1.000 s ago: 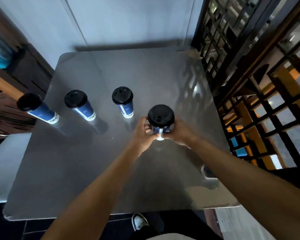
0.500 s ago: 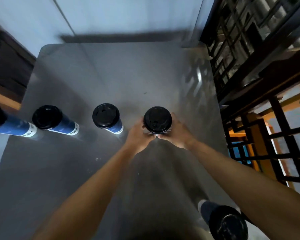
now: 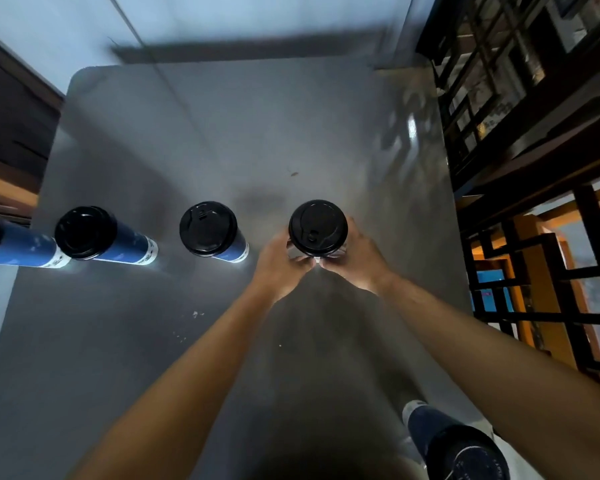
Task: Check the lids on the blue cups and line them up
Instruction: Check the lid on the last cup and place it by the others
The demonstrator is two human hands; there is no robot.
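Several blue paper cups with black lids stand on a grey metal table [image 3: 243,140]. My left hand [image 3: 279,263] and my right hand [image 3: 355,261] wrap round the sides of the rightmost cup in the row [image 3: 317,227], seen from straight above with only its lid showing. To its left stand a second cup [image 3: 210,232], a third cup [image 3: 94,235] and a fourth cup [image 3: 4,245] at the left frame edge. All their lids sit on. A fifth cup [image 3: 458,445] stands at the near right, by my right forearm.
A dark wooden lattice screen [image 3: 534,168] runs along the table's right side. A pale wall [image 3: 257,22] lies behind the table's far edge. Dark wooden furniture [image 3: 7,126] stands at the left.
My head has moved forward over the table, so the cups now appear from above. Both hands kept hold of the rightmost cup. The fifth cup came into view at the near right.
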